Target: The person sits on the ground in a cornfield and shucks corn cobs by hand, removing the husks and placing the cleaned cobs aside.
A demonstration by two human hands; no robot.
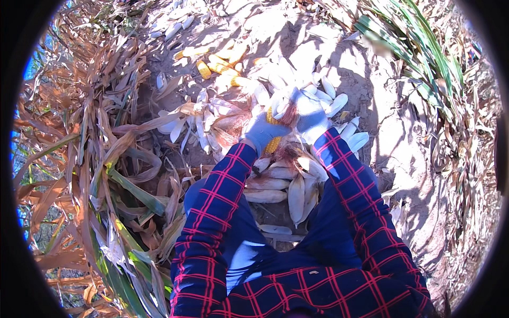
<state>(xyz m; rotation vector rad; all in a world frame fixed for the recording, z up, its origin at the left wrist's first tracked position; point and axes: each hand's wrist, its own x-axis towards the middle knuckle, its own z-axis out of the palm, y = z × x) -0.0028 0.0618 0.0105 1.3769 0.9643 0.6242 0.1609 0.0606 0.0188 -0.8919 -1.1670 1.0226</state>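
Note:
My left hand [261, 130], in a light grey-blue glove, is closed round a yellow ear of corn [273, 144]; bare kernels show above and below the fingers. Close beside it, my right hand [311, 115], gloved alike, is closed on pale husk at the ear's upper side. Reddish corn silk [289, 114] hangs between the two hands. Strong sunlight washes out the right fingertips. Below the hands, between my knees, lies a heap of ears in pale husks [275, 184]. Loose husks and silk [225, 119] lie to the left of the hands.
Several husked yellow ears [222, 66] lie in a pile ahead to the left. Dry corn stalks [122, 122] crowd the left side. Green and dry leaves [424, 53] lie at the far right. Empty pale husks [336, 105] are scattered on the sunlit soil [413, 175].

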